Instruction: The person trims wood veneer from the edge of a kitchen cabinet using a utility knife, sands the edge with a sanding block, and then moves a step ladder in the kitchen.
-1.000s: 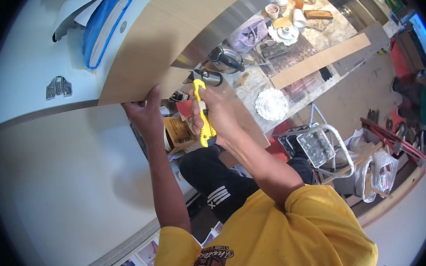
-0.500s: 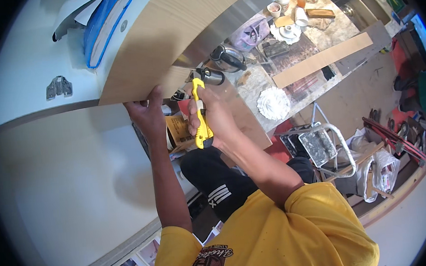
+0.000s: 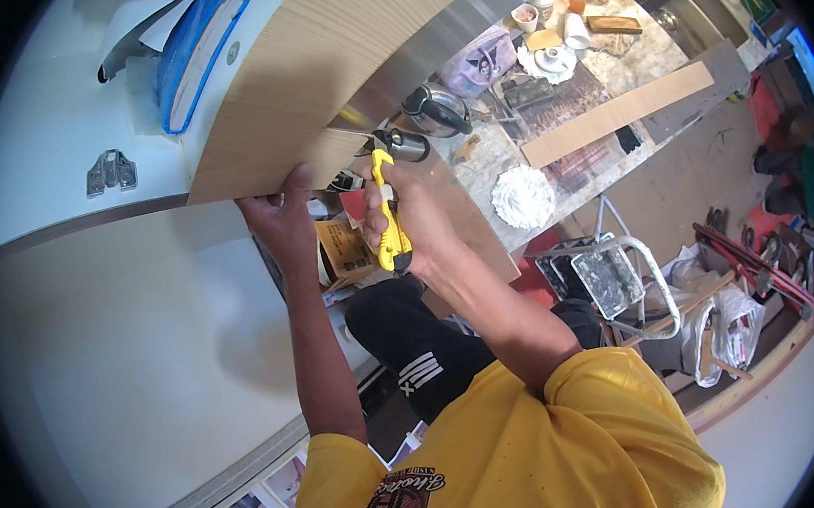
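Note:
My right hand (image 3: 413, 211) is closed round a yellow utility knife (image 3: 392, 222). Its blade end points up at the corner of a light wood-grain panel (image 3: 271, 136). A narrow strip at that corner stands slightly apart from the metal-coloured edge beside it. My left hand (image 3: 282, 216) grips the panel's lower edge, thumb on its face and the other fingers partly hidden beneath. The panel lies against a white cabinet side (image 3: 52, 175), which carries a metal hinge plate (image 3: 111, 172).
A blue-covered packet (image 3: 200, 61) rests at the upper left. On the worktop to the right are a kettle (image 3: 435, 110), a wooden strip (image 3: 619, 114), a white ruffled object (image 3: 523, 198) and a sink (image 3: 683, 13). Below stands a step stool (image 3: 607, 278). Another person (image 3: 802, 170) is at far right.
My right hand and the knife have shifted slightly to the right, and the knife's lower end has tilted up a little. The left hand keeps its place on the panel.

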The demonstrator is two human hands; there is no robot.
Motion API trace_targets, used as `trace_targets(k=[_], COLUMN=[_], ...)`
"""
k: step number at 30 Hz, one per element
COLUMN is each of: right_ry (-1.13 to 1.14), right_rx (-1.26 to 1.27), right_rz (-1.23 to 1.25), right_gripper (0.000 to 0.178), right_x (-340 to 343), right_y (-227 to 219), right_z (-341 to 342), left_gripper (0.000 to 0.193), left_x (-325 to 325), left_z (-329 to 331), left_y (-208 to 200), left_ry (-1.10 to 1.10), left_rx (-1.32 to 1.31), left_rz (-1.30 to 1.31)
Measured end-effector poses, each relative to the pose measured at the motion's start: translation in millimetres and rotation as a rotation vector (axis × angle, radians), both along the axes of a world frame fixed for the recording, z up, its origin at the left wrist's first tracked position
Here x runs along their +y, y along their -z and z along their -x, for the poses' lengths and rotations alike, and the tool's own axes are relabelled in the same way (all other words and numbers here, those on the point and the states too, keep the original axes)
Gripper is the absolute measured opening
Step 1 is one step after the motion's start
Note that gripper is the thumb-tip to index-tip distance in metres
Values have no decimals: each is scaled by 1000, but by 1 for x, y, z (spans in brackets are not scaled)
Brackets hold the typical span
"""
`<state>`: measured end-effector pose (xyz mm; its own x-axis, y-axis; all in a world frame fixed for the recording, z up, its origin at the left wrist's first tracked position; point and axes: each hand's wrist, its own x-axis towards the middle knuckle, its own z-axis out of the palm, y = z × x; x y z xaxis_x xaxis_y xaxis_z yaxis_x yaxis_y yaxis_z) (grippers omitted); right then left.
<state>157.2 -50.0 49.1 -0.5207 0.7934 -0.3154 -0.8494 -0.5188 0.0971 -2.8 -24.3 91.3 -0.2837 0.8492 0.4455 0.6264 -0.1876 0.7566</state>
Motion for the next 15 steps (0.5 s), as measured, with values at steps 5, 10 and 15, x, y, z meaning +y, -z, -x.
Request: trace_targets(k=[5,10,15], right_ry=[-21,16,-16], right_rx=[-60,-41,0], right_rz=[5,-24,-61], right_gripper=[21,22,22], right_x=[-4,-3,4], right_y=[-5,5,10], right_z=[-1,5,3], left_gripper=[68,68,67], left_x=[-1,-2,-2], left_z=[-8,0,-6], left_y=[-2,1,-2], left_ry=[-10,-19,-39], left_rx=[-48,-49,-58], left_rz=[5,39,39])
